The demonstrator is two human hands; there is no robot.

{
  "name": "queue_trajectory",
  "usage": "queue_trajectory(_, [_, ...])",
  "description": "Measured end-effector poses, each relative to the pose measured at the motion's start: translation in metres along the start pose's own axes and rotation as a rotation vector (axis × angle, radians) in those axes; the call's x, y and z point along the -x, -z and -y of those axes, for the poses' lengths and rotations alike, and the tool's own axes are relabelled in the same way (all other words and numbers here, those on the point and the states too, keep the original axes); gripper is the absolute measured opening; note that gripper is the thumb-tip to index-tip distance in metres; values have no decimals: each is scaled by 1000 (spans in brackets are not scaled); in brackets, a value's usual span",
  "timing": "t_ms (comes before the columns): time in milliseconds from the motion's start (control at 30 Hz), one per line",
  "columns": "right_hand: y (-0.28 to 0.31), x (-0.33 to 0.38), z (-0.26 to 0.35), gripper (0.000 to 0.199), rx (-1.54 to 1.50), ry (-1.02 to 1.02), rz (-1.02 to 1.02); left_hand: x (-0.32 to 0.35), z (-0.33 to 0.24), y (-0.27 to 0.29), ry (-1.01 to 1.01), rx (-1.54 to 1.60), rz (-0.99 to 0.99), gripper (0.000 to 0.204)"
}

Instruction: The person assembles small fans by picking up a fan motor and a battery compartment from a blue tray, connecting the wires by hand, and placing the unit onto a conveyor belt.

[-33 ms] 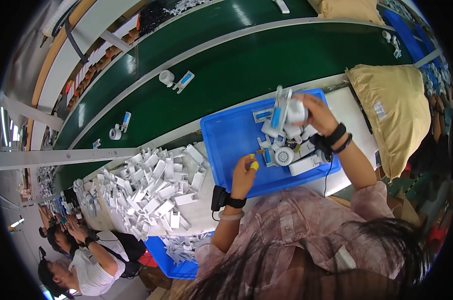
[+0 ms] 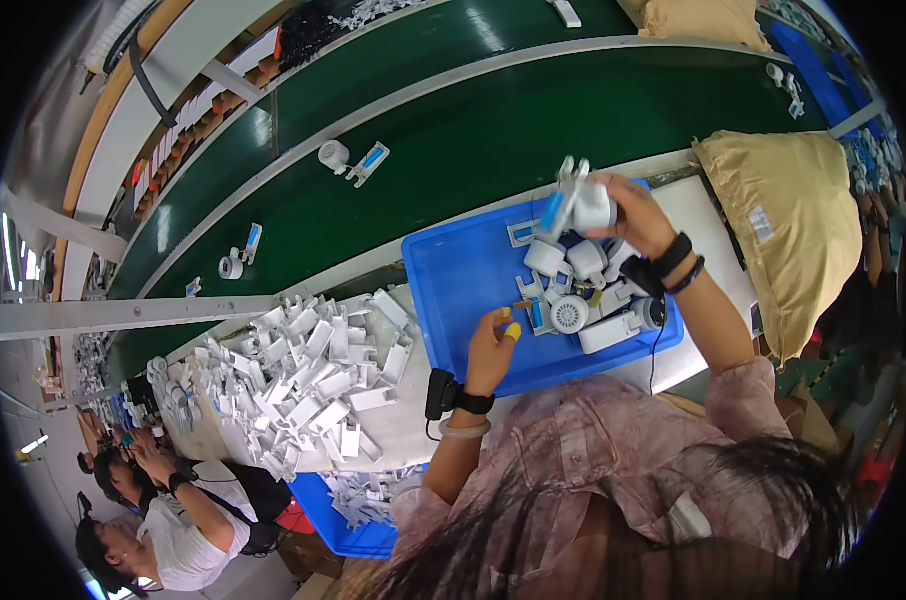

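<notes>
Your right hand is clasped round a glossy white rounded plastic unit, raised above the far edge of a blue rectangular plastic tray, right of the frame's centre. Your left hand is apart from it, half curled over the tray's near side; whether it grips anything, I cannot tell.

Risks (judged): the grip is one-handed and the shell looks smooth, so the unit could slip and strike the round white plastic piece with a perforated face below. The pale slotted frame with a blue strip juts out leftward and could catch the crowded parts if lowered at a tilt. The thin black cable at lower right could snag on the tray rim.

Unclear: the frame is motion-blurred; its join to the unit cannot be made out. Your right fingertips are partly hidden. Overlapping parts at the tray's right defy counting.
</notes>
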State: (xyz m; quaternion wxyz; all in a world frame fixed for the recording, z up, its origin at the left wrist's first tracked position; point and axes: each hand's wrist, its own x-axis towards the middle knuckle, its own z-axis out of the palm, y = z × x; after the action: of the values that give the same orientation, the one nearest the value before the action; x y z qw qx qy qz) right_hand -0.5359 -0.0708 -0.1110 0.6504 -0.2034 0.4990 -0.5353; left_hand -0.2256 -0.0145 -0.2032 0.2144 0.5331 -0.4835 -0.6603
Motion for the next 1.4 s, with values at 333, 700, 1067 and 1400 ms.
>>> queue_trajectory(333, [44, -103, -20, 34, -91, 48, -158, -24, 10, -24, -65, -412, -40, 50])
queue_trajectory(700, [-24, 23, -112, 41, 1450, 505, 426, -39, 29, -56, -152, -358, -203, 61])
queue_trajectory(1067, [-41, 64, -104, 18, 1105, 608, 307, 24, -33, -36, -55, 82, 60, 45])
queue_trajectory(1400, [-59, 107, -109, 11, 956, 711, 233, 60, -53, -17, 116, 418, 208, 40])
